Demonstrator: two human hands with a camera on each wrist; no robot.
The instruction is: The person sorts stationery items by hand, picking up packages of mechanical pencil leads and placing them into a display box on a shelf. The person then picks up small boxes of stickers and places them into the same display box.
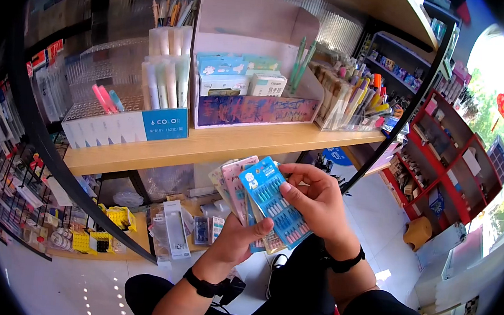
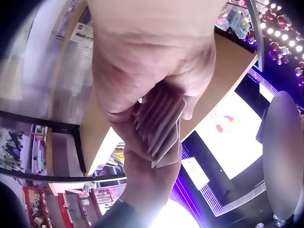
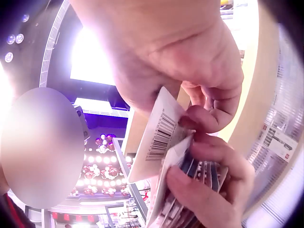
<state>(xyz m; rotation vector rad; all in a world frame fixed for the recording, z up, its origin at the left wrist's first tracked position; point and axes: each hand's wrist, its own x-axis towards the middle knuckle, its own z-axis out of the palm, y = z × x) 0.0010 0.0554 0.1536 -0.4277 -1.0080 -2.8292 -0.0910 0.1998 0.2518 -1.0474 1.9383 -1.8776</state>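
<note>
In the head view a fan of several flat packs is held over the lap. My left hand [image 1: 235, 239] grips the pink-patterned packs [image 1: 237, 186] from below, thumb on top. My right hand [image 1: 319, 207] pinches the blue pack [image 1: 272, 200], which shows a white cartoon figure and rows of small blue and pink items, between thumb and fingers. The left wrist view shows the pack edges [image 2: 161, 123] stacked in my left hand [image 2: 147, 71]. In the right wrist view a white pack back with a barcode [image 3: 159, 135] stands apart from the stack, beside my right hand [image 3: 175, 61].
Above the hands runs a wooden shelf [image 1: 224, 140] with a pink display box [image 1: 255, 113], a "6 COLOR" box [image 1: 130, 127] and pens [image 1: 360, 95]. Below it are yellow baskets [image 1: 92, 241] and a white tray [image 1: 176, 230]. Red shelving [image 1: 441, 154] stands at the right.
</note>
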